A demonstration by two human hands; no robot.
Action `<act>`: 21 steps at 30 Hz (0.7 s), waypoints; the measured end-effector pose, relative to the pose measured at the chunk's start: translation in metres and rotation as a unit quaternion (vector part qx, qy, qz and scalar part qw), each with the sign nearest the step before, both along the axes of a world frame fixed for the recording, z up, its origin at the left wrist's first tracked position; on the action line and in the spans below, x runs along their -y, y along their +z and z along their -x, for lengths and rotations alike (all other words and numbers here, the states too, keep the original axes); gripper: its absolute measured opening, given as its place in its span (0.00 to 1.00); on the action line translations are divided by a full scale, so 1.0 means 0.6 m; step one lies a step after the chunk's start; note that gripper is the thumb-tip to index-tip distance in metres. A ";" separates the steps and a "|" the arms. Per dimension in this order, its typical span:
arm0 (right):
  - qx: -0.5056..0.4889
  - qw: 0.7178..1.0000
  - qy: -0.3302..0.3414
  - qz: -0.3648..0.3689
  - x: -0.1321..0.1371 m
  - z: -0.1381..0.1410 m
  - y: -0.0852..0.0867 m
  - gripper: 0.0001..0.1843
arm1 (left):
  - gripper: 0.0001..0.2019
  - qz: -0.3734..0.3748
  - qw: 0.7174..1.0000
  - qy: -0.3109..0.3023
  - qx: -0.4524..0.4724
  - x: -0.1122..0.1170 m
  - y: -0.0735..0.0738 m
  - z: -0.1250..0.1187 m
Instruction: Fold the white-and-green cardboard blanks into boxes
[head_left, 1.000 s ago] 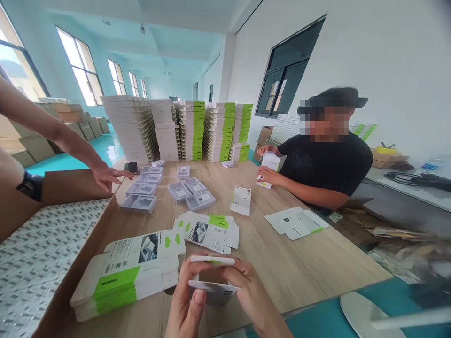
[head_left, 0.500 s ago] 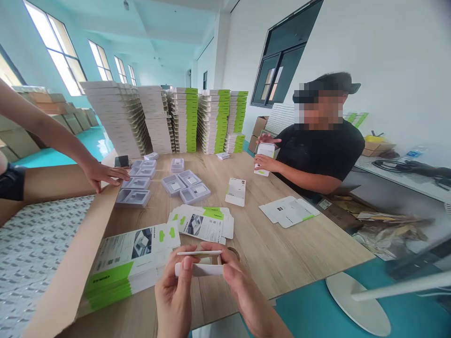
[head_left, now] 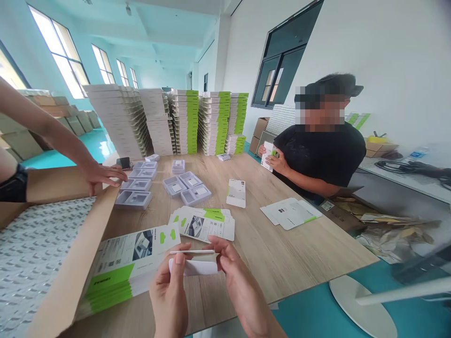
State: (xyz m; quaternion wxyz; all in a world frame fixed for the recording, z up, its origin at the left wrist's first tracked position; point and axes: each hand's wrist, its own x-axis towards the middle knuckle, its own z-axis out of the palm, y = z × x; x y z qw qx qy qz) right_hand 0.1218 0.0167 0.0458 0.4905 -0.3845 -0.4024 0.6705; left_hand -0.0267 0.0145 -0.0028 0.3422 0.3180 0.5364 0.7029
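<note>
In front of me, a small white cardboard box [head_left: 195,267] is held end-on, its near end gaping with a flap hanging down. My left hand [head_left: 171,286] grips its left side, thumb on the near face. At the box's right edge, my right hand [head_left: 236,277] has its fingers curled round the corner. Just beyond lie several flat printed cartons [head_left: 207,225] in white and green. A thick stack of flat cartons [head_left: 116,267] sits to the left of my hands.
Plastic trays [head_left: 190,183] stand mid-table, with more trays [head_left: 136,197] along the left. Tall stacks of boxes [head_left: 185,122] line the back. An open carton [head_left: 66,263] borders the left side, beside another person's hand [head_left: 104,176]. Across the table, a co-worker [head_left: 317,145] holds a box.
My hands and the box have shifted slightly left, and my right fingers have loosened at its right end. The co-worker across has tilted and turned their box.
</note>
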 end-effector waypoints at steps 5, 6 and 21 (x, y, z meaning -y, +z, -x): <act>0.011 0.999 0.015 0.038 -0.018 -0.016 0.024 0.17 | 0.22 -0.035 0.996 -0.065 -0.042 0.004 0.009 -0.007; 0.002 0.999 -0.010 0.042 -0.019 -0.016 0.025 0.15 | 0.21 -0.035 0.995 -0.075 -0.049 0.004 0.011 -0.009; -0.030 0.992 -0.124 -0.011 0.000 0.027 -0.008 0.20 | 0.21 -0.017 0.999 -0.010 -0.027 -0.007 0.028 -0.038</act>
